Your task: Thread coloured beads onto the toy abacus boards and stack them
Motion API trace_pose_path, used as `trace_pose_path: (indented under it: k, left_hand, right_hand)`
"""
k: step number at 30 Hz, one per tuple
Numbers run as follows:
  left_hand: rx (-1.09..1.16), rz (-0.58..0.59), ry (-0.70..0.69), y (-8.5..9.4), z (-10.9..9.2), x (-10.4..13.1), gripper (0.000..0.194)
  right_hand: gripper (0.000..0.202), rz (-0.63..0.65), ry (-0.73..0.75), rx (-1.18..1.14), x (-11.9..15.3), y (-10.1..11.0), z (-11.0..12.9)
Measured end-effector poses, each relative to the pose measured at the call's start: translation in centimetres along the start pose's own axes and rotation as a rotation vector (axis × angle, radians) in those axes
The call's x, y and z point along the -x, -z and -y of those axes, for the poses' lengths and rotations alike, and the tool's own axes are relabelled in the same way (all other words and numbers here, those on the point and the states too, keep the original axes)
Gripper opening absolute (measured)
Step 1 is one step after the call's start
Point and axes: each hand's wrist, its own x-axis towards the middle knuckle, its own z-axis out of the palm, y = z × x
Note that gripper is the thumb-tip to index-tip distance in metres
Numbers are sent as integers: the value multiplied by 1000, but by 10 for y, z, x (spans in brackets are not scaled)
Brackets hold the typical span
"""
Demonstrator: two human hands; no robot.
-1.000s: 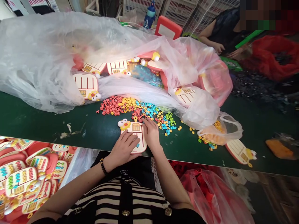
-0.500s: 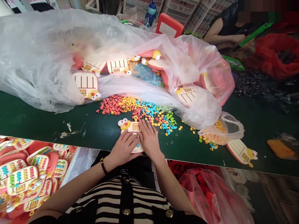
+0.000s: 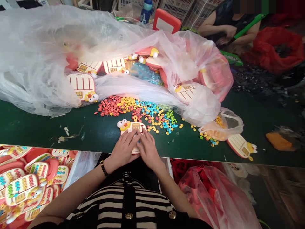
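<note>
A cream and pink toy board (image 3: 131,128) with a bulging-eyed yellow duck head lies at the front edge of the green table. My left hand (image 3: 125,147) rests over its near left part, fingers bent across the top. My right hand (image 3: 149,149) covers its right side, with fingertips pressed on the slotted face close to the left ones. A red piece shows in a slot by the right fingers; a blue one shows partly between the hands. Whatever lies under the fingertips is hidden. Just beyond is a pile of small red, yellow, blue and green pieces (image 3: 143,109).
A large clear plastic bag (image 3: 43,41) with more duck boards spreads behind the pile. Another board (image 3: 238,144) lies right, beside a small bag of yellow pieces (image 3: 218,127). Filled boards (image 3: 21,187) are heaped lower left. A co-worker's arms (image 3: 219,30) show at upper right.
My right hand has drawn down and inward over the board, uncovering its upper right corner and a red piece. My left fingers have shifted toward the middle. The view has shifted slightly.
</note>
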Motion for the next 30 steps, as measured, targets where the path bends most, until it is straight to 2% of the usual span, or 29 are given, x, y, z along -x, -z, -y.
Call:
trace_pose_path:
  k: [4, 5, 7, 10, 12, 16, 18, 22, 26, 30]
  left_hand:
    - [-38, 28, -2, 3, -1, -3, 54]
    - [-38, 37, -6, 4, -2, -4, 53]
    - [-40, 54, -17, 4, -2, -5, 53]
    - [-71, 96, -30, 5, -3, -7, 58]
    - [-90, 126, -35, 6, -3, -7, 57]
    - [-38, 123, -60, 7, 0, -8, 47]
    - [0, 105, -65, 7, 2, -8, 44]
    - [6, 97, -40, 6, 4, -9, 46]
    - [-26, 85, -26, 5, 1, -10, 56]
    - [-20, 68, -1, 5, -1, -10, 56]
  right_hand:
    - [30, -458, -284, 81, -2, 26, -43]
    - [28, -521, -347, 132, -2, 32, -55]
    - [27, -554, -423, 215, -2, 38, -75]
    - [26, -520, -462, 248, -3, 40, -92]
    - [24, -535, -475, 208, -4, 41, -94]
    - [19, -694, -419, 128, -10, 44, -78]
    - [16, -656, -311, 43, -17, 39, -61]
    - [13, -447, -132, -134, -37, 12, -30]
    - [20, -359, -105, -7, -53, -11, -20]
    - [30, -158, -77, 150, -47, -13, -21]
